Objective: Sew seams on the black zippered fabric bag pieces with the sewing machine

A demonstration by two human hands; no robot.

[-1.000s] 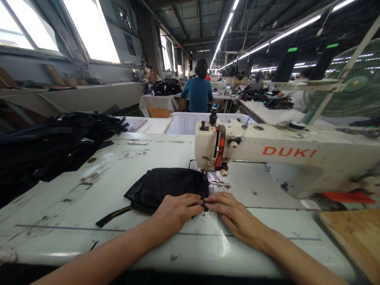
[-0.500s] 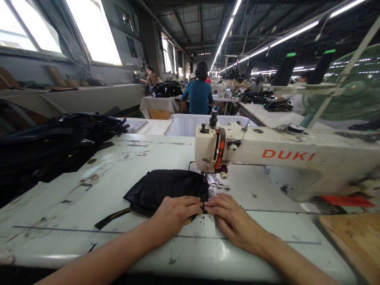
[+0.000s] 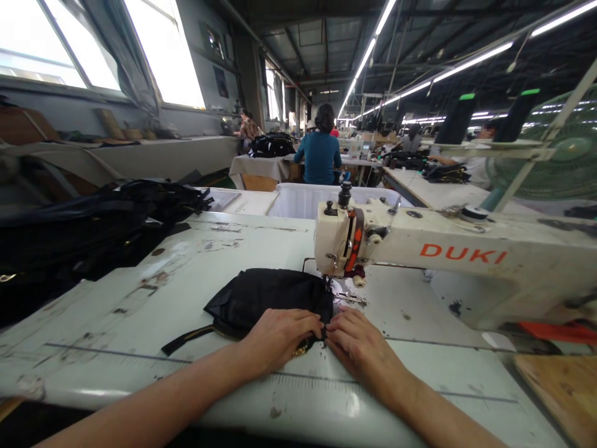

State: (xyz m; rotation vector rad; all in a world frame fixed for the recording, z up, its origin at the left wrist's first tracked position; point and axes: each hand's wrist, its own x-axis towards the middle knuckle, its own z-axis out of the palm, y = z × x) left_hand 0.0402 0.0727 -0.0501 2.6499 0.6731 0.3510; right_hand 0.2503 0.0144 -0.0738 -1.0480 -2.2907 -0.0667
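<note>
A black fabric pouch (image 3: 270,297) lies flat on the pale table, its right edge beneath the needle area of the sewing machine (image 3: 345,242). A strap with a gold zipper line (image 3: 186,338) sticks out at its lower left. My left hand (image 3: 284,336) rests on the pouch's near right part, its fingers closed on the fabric; a bit of gold metal shows below them. My right hand (image 3: 357,339) pinches the pouch's near right corner, fingertips almost meeting the left ones. A small metal guide (image 3: 349,298) sits on the machine bed just beyond my right hand.
A heap of black fabric pieces (image 3: 93,230) covers the left side. Behind the table stands a white plastic bin (image 3: 298,200). A wooden board (image 3: 559,386) lies at right, near a green fan (image 3: 555,158). A person in a blue top (image 3: 319,155) sits ahead.
The whole view has shifted slightly, so the scene appears a little further right and lower. Both hands and the pouch keep nearly the same place by the needle.
</note>
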